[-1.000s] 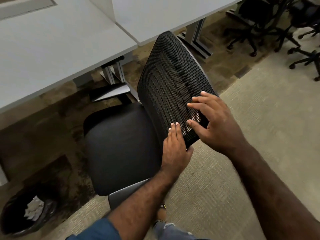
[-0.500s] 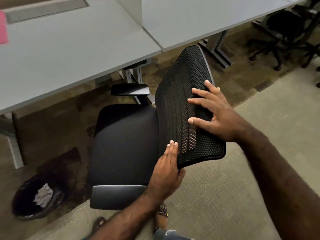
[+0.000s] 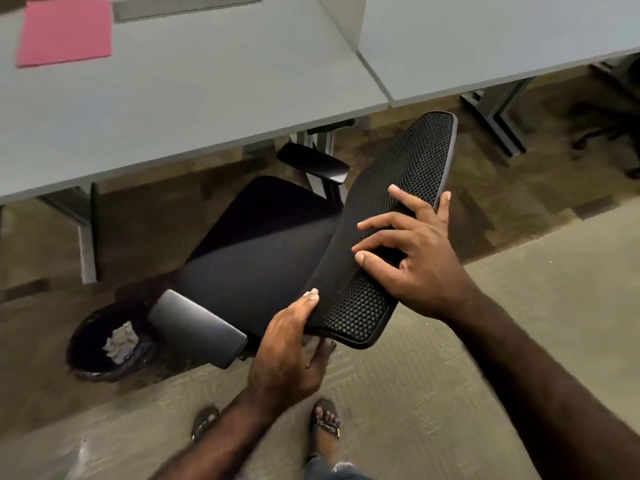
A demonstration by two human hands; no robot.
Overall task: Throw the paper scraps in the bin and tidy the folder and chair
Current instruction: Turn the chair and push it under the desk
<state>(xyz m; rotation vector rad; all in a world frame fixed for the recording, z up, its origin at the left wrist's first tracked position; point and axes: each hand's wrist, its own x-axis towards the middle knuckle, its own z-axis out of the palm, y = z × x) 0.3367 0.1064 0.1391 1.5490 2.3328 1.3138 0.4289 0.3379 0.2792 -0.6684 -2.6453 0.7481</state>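
A black office chair (image 3: 263,244) with a mesh backrest (image 3: 391,209) stands in front of the grey desk (image 3: 194,84), its seat turned toward the desk. My left hand (image 3: 287,351) grips the lower corner of the backrest, fingers over the top and thumb beneath. On the mesh rests my right hand (image 3: 412,258), fingers spread and one hooked over the far rim. A pink folder (image 3: 65,31) lies flat on the desk at the far left. The black-lined bin (image 3: 104,341) on the floor at the left holds crumpled paper scraps (image 3: 121,341).
The chair's two armrests (image 3: 197,327) stick out, one right beside the bin. Desk legs (image 3: 86,244) stand behind the bin. A second desk (image 3: 485,39) adjoins at the right, with another chair's base (image 3: 609,133) beyond. My sandalled feet (image 3: 325,420) stand on the carpet.
The chair has swung and rolled toward the desk under both hands. My left hand went from flat against the backrest to gripping its corner. The view rose, bringing the pink folder in.
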